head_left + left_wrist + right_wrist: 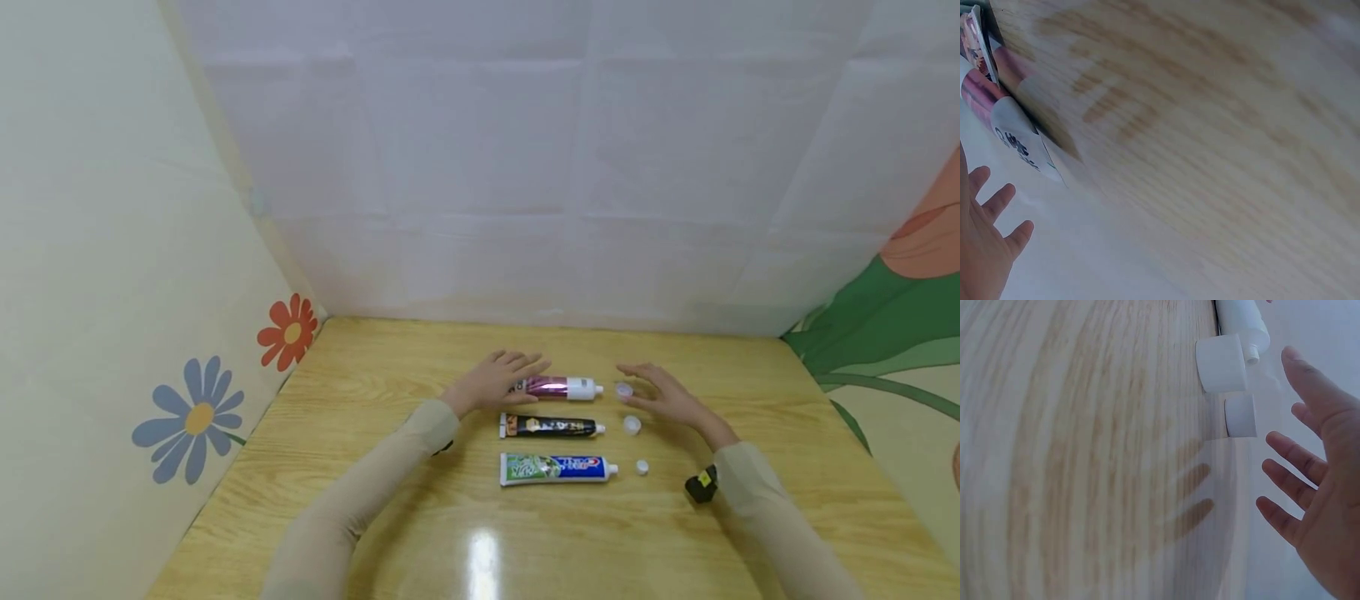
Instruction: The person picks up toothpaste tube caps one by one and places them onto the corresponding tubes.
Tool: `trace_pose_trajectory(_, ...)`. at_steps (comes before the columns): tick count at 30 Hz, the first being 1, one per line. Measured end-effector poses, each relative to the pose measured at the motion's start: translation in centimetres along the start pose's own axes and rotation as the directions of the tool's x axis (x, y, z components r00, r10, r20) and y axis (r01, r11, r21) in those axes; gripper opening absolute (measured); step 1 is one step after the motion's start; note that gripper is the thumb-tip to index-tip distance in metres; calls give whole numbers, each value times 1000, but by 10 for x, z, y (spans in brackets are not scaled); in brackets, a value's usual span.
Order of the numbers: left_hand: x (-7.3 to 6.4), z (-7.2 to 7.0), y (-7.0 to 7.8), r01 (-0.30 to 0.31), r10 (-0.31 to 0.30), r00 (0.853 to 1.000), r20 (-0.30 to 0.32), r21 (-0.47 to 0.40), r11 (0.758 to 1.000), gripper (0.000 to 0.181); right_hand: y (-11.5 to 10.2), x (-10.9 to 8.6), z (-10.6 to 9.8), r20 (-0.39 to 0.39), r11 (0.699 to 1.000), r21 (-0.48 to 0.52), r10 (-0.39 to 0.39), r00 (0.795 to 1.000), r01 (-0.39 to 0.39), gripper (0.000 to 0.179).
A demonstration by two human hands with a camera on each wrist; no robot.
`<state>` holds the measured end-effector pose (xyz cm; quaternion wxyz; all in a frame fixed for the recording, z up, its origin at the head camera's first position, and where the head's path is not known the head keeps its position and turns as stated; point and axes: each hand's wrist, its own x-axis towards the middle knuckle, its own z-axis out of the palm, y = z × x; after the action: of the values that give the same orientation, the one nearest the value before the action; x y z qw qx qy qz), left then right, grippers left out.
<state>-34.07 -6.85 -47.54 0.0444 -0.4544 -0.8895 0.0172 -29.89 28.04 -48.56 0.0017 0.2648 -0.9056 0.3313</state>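
Three uncapped toothpaste tubes lie in a column, nozzles pointing right: a magenta and white tube point(555, 387) at the back, a black tube point(558, 427) in the middle, a green and blue tube point(555, 468) nearest. Across the left end of the magenta tube my left hand point(493, 383) reaches with spread fingers, hiding that end. In the left wrist view the left hand point(988, 237) is beside the tube's printed end point(1019, 134). My right hand point(667, 398), fingers extended and apart, is at the back white cap point(624, 389). The right wrist view shows no cap in the right hand point(1329, 469).
Two more white caps, a middle one point(632, 425) and a front one point(642, 467), sit right of the lower tubes. A black device with a yellow mark point(702, 485) is at the right wrist. The wooden table point(420, 533) meets a white-covered wall point(480, 167) behind.
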Motion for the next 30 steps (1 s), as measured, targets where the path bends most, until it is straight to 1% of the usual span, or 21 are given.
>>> trace_pose_trajectory(6, 0, 4, 0, 10, -10, 999, 35, 9, 1000, 69, 3, -1, 3, -1, 999, 34, 31, 1000, -31, 63)
trace_pose_trajectory(12, 0, 5, -1, 19, -19, 998, 61, -2, 1000, 70, 6, -1, 5, -3, 998, 12, 63, 998, -63, 63)
trace_pose_trajectory(17, 2, 9, -2, 49, -46, 994, 101, -20, 999, 69, 11, 0, 6, -7, 997, -4, 73, 997, -73, 61)
trace_pose_trajectory(23, 4, 14, -3, 69, -67, 991, 120, -20, 997, 68, 13, 0, 6, 3, 996, -8, 86, 996, -86, 59)
trace_pose_trajectory(30, 4, 15, 0, 78, -73, 988, 135, -36, 996, 67, 13, -1, 9, 4, 996, -4, 94, 996, -94, 58)
